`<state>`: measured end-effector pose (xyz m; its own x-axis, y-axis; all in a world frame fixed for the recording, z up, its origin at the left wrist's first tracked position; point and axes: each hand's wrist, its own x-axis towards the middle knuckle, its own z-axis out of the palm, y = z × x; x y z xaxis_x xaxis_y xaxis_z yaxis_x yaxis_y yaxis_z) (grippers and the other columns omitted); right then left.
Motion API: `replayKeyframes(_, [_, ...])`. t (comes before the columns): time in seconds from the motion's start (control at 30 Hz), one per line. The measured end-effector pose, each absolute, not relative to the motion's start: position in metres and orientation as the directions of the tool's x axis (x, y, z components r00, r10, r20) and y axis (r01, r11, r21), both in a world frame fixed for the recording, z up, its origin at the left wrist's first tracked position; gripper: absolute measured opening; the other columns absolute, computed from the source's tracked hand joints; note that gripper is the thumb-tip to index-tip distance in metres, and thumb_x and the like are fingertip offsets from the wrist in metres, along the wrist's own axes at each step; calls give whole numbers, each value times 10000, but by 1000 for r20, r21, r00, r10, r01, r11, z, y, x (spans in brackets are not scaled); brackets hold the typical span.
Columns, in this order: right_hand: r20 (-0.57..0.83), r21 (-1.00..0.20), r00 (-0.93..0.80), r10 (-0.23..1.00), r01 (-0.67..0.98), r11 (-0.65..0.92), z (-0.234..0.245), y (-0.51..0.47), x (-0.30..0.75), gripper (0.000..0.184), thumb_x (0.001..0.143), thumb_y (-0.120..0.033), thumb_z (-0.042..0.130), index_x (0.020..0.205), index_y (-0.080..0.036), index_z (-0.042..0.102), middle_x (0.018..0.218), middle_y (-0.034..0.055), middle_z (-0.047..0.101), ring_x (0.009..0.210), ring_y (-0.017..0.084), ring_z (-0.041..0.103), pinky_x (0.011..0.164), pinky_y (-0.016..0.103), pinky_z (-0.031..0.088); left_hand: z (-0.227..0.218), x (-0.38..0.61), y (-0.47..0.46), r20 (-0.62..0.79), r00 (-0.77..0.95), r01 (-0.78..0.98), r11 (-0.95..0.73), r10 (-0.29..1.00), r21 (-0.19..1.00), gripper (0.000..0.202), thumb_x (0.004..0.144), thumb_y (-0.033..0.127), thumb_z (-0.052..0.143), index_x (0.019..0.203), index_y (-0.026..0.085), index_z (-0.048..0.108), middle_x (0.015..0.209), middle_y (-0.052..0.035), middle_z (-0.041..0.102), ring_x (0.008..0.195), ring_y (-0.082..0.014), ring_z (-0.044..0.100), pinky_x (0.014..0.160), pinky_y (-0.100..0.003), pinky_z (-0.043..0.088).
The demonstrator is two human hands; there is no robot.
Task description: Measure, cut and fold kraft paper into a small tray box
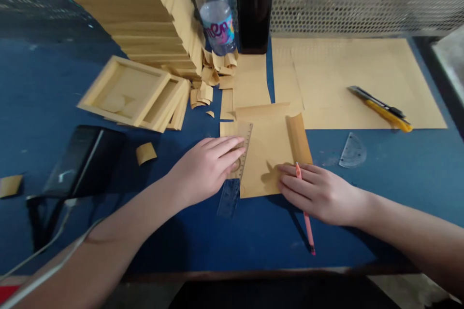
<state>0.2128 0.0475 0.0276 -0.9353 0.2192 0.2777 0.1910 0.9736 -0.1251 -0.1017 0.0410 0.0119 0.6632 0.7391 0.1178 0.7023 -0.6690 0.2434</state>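
A clear ruler lies slantwise on a piece of brown paper, and its lower end extends past the paper onto the table. My left hand is pressed on the ruler with fingers stretched out flat. On the paper's lower right rests my right hand, with a pink pencil held between its fingers, tip pointing away from me. The paper's right side curls up into a flap. Part of the ruler is hidden under my left fingers.
A yellow cutter knife lies on a large brown sheet, with a clear protractor nearby. Stacked wooden frames, paper scraps, a bottle and a black case with a cable surround the left side.
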Motion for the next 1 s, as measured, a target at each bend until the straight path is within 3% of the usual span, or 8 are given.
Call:
replayKeyframes(0.1, [275,-119,-944,185,158,980,28,35,215,223,1050,-80,473,1027,-158,681,1027,108,711,1092,233,707,883,379,613,22,-90,31,86,640,747,-644,764,165,416,1045,152,409,1371,65,651,1496,-206,626,1330,-354,643,1005,-532,569])
replayKeyframes(0.23, [270,-146,-949,162,126,981,31,7,224,190,1028,-91,512,1023,-154,691,1006,111,701,1048,237,701,899,386,596,33,-70,6,10,651,756,-650,759,82,409,1041,197,484,1401,77,636,1497,-190,632,1328,-354,641,1017,-515,554])
replayKeyframes(0.47, [222,-309,-954,200,126,943,28,-26,253,246,1054,-130,459,1092,-158,700,1017,119,711,1081,236,683,943,387,578,31,-39,-13,-46,678,735,-677,734,41,440,1022,261,597,1438,119,618,1567,-166,576,1412,-346,579,1104,-519,501])
replayKeyframes(0.7, [163,-459,-933,321,217,861,21,-28,270,279,1066,-424,582,1064,-172,701,1098,119,699,1072,222,666,980,366,547,19,3,0,-24,595,804,-595,803,9,489,1033,325,620,1469,109,575,1554,-225,559,1388,-373,583,1137,-551,490])
replayKeyframes(0.87, [174,-404,-849,499,400,823,19,-18,277,173,1049,-244,560,987,-164,700,1111,131,678,1040,230,671,1020,441,525,24,29,18,-4,580,814,-580,814,27,449,1011,395,689,1403,194,598,1471,-127,592,1298,-303,621,1075,-556,549])
replayKeyframes(1.0, [194,-395,-777,599,497,773,17,-11,283,103,939,-118,604,905,-159,692,1126,140,665,1099,267,679,1109,556,473,34,43,39,-62,622,783,-616,781,86,411,1014,405,686,1357,188,618,1387,-114,632,1191,-268,665,990,-494,598])
